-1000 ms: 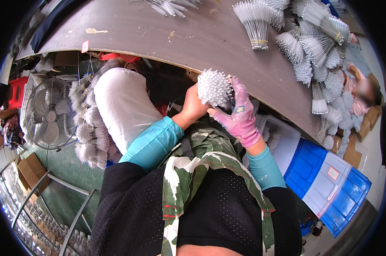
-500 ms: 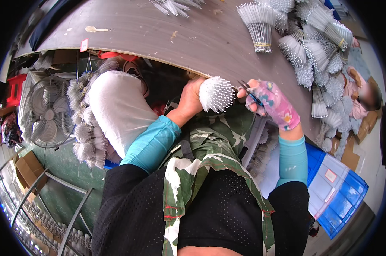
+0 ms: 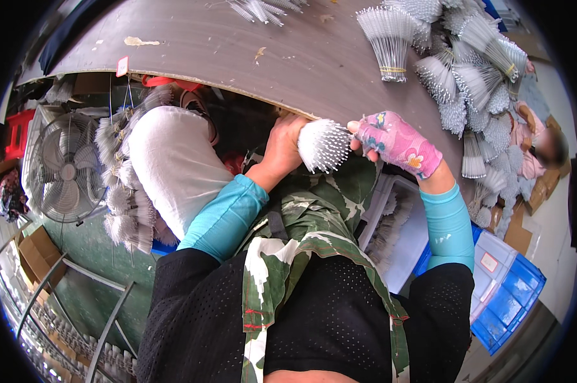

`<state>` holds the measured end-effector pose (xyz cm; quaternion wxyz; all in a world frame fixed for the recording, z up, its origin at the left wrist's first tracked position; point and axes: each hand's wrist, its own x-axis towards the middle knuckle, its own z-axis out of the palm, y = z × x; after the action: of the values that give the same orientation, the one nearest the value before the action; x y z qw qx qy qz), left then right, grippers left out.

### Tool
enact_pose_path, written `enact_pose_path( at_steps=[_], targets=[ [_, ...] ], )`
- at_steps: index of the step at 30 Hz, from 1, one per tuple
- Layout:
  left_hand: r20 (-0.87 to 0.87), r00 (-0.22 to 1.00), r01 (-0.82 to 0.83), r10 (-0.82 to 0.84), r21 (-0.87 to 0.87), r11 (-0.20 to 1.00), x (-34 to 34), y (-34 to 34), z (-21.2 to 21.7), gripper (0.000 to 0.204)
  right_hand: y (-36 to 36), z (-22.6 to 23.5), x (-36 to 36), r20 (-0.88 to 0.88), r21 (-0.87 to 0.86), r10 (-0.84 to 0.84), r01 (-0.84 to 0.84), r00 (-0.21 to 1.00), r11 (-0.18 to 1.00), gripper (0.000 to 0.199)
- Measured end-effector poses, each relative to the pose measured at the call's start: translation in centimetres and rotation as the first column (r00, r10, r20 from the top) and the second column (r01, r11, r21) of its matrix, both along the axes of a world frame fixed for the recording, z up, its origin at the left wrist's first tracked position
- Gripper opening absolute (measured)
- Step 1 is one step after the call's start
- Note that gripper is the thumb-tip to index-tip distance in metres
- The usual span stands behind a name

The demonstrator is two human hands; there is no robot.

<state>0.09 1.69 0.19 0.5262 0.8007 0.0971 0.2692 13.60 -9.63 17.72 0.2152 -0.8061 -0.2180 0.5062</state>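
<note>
My left hand (image 3: 287,143) is wrapped around a bundle of thin white brushes (image 3: 325,147), just below the table's front edge. The pale bead-like tips fan out toward the right. The hand hides the other end of the bundle. Close to the bundle's right side is my right hand (image 3: 394,142), in a pink floral fingerless glove. Its fingers are curled, thumb and forefinger near the tips. What it holds, if anything, is hidden behind the glove and fingers.
The grey-brown table (image 3: 288,60) spans the far side, with a tied brush bundle (image 3: 390,45) and a heap of others at right. A floor fan (image 3: 68,169) stands left, near hanging brush bundles (image 3: 126,198). Blue-and-white crates (image 3: 509,293) are at right. Another person (image 3: 532,137) is at far right.
My right hand has turned over, its gloved back now facing up, and the small dark-bladed scissors seen in it before no longer show. My left hand keeps its hold on the brushes.
</note>
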Motion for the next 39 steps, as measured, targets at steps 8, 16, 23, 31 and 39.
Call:
enact_pose_path(
  at_steps=[8,16,23,31,39],
  targets=[
    [0.023,1.0,0.001,-0.002,0.041,0.999,0.2,0.2,0.2,0.026,-0.1,-0.2,0.3,0.001,-0.011,0.025,-0.025,1.0,1.0,0.042],
    [-0.025,0.999,0.031,-0.031,0.012,0.999,0.1,0.1,0.0,0.023,-0.2,1.7,0.0,-0.103,-0.001,-0.055,0.055,0.993,0.998,0.032],
    [-0.055,0.992,0.106,-0.117,-0.175,0.979,0.0,-0.6,-0.2,0.028,-0.8,-1.9,-1.3,0.28,0.523,-0.045,-0.112,0.959,0.845,0.019],
    [-0.059,0.978,0.172,-0.201,-0.315,0.933,-0.6,-0.7,-0.1,0.041,0.9,-1.5,-1.2,0.744,0.244,0.232,-0.577,0.627,0.78,0.028],
    [0.029,0.871,0.421,-0.491,-0.561,0.713,-1.0,0.2,3.6,0.049,1.1,-2.9,0.0,0.63,0.418,0.078,-0.422,0.773,0.804,0.02]
  ],
)
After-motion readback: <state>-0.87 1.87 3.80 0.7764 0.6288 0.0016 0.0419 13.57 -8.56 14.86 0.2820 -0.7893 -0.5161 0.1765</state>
